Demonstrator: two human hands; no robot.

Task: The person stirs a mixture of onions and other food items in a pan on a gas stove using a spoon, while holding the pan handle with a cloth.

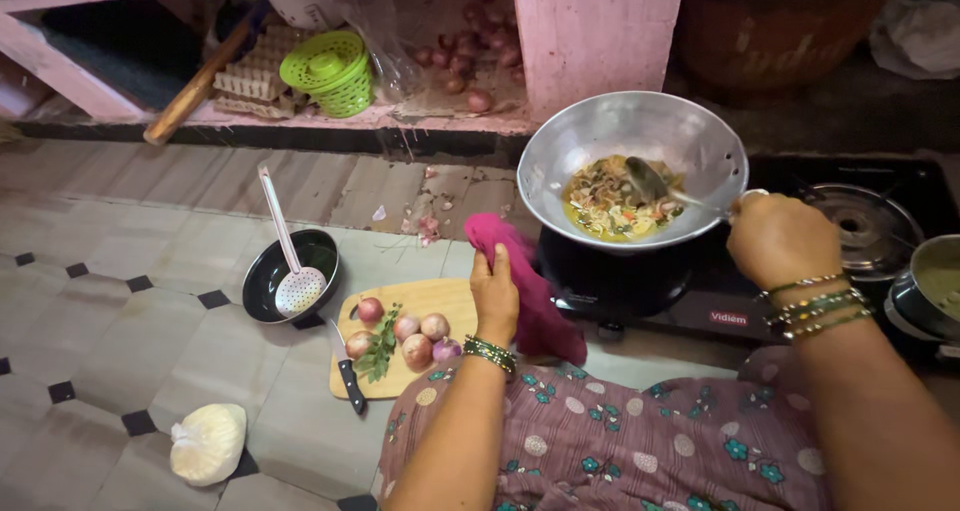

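My right hand (780, 236) is clenched around the handle of a metal spoon (650, 183), whose bowl sits in the chopped vegetable mix (610, 206) at the bottom of the steel wok (632, 161), just ahead and to the left of that hand. The wok rests on a black stove (700, 291) on the floor, between my two hands and slightly beyond them. My left hand (495, 296) grasps a pink cloth (525, 281), fingers wrapped over it, just beside the wok's near-left edge; I cannot tell whether the cloth touches the rim. Left of my left hand lies a wooden cutting board (440, 296) carrying small onions (418, 349), a sprig of green leaves (380, 349) and a black-handled knife (345, 371) along its left edge. Further left, a black pan (262, 281) holds a slotted metal skimmer (298, 289). Near my left elbow, well apart on the tiled floor (100, 311), sits a tied white bag (207, 443). To the right of my right hand a second pot (925, 291) stands on the stove's far burner side. Beyond both hands, a low pink shelf (590, 31) holds a green basket (328, 71) and loose onions.
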